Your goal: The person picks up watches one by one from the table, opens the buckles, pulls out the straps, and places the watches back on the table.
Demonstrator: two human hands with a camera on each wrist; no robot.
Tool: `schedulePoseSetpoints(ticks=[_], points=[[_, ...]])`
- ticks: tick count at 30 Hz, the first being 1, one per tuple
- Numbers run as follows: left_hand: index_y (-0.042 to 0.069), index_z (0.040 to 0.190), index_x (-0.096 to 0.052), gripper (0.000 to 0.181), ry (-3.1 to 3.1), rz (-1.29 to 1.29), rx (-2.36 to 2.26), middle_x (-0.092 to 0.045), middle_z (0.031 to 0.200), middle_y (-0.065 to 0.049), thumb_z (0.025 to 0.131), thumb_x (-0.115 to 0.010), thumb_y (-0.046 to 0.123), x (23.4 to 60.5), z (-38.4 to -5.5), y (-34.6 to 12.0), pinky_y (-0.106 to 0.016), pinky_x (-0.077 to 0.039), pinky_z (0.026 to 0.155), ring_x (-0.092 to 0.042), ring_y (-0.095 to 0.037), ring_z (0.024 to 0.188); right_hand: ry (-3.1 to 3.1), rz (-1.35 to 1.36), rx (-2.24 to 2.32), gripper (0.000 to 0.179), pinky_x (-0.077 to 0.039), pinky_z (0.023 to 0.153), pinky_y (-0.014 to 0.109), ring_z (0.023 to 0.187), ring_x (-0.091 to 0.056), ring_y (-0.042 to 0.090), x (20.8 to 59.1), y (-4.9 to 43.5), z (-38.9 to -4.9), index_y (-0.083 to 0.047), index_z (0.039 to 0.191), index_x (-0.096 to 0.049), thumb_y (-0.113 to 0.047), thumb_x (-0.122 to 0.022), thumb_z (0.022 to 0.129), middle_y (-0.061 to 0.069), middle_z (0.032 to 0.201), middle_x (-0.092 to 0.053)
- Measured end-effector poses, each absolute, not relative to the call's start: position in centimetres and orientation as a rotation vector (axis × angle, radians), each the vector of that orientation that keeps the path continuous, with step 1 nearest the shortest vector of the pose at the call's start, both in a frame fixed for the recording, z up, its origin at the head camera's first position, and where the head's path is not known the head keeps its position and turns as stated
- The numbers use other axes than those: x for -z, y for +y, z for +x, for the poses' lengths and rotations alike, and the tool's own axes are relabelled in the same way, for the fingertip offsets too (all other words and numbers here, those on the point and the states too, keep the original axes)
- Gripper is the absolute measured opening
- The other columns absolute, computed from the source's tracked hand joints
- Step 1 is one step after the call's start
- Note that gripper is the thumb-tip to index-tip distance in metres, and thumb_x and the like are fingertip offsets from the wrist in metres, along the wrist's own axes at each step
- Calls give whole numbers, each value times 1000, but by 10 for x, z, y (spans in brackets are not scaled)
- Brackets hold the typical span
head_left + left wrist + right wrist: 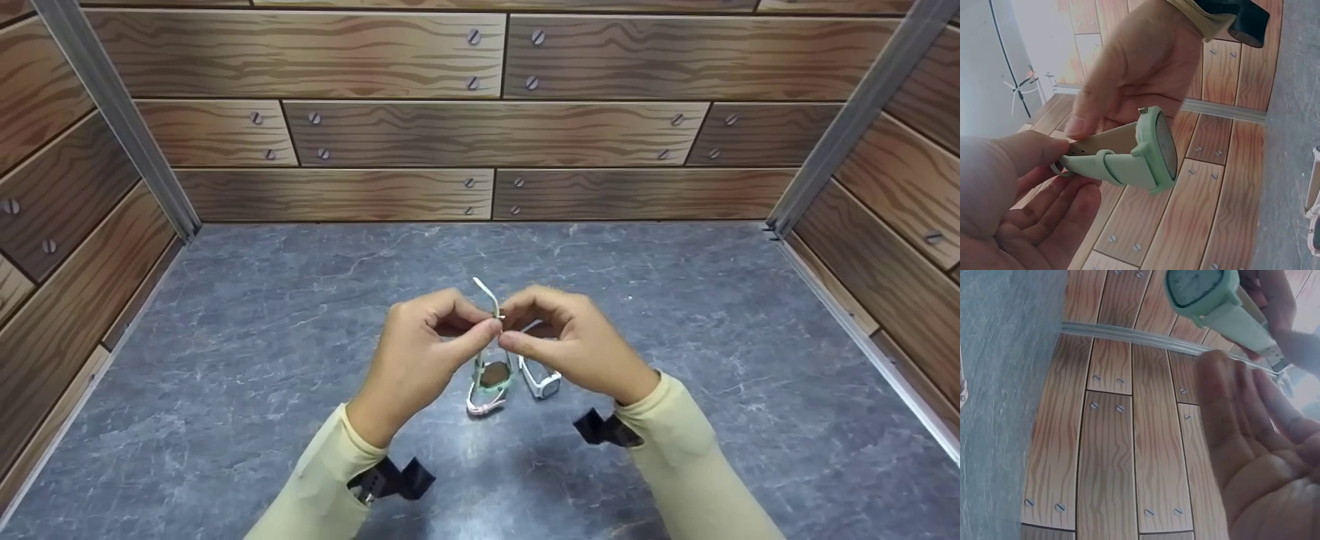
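Between both hands hangs a mint green wristwatch, its case lower than the raised ends of its strap. Tan lining shows inside the strap, and a pale strap tip rises above the fingertips in the head view. My left hand pinches the strap near its buckle end with thumb and forefinger. Opposite it, my right hand has curled thumb and forefinger at the same strap end, beside the small metal buckle part. In the right wrist view the square watch face is partly cut off.
Below the hands on the grey marbled table lie a white-and-pink watch and a white watch, close together. Wood-patterned walls with metal corner posts stand around the table on three sides.
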State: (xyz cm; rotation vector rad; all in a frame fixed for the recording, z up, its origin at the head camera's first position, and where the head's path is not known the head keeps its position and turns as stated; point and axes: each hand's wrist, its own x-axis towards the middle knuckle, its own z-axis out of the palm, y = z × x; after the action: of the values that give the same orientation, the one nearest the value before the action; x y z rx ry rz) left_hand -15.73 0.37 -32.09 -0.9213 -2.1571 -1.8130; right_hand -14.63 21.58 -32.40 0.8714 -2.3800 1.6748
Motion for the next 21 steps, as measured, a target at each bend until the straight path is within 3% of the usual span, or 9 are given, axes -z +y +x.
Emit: schedulePoseSetpoints(ticks=[11, 21], points=[[9, 86, -77, 9, -2152, -866, 1768, -76, 83, 2, 92, -81, 15, 322, -160, 4, -23, -53, 62, -65, -10, 68, -2417, 762, -1699, 12, -58, 68, 26, 77, -68, 11, 323, 217, -146, -2, 106, -76, -9, -74, 96, 10, 97, -75], [9, 84, -76, 11, -2115, -783, 1779, -75, 82, 2, 91, -82, 16, 319, -161, -2, -23, -51, 62, -64, -11, 68, -2464, 761, -1633, 9, -58, 68, 26, 80, -68, 12, 325, 214, -148, -4, 102, -76, -10, -75, 95, 7, 93, -74]])
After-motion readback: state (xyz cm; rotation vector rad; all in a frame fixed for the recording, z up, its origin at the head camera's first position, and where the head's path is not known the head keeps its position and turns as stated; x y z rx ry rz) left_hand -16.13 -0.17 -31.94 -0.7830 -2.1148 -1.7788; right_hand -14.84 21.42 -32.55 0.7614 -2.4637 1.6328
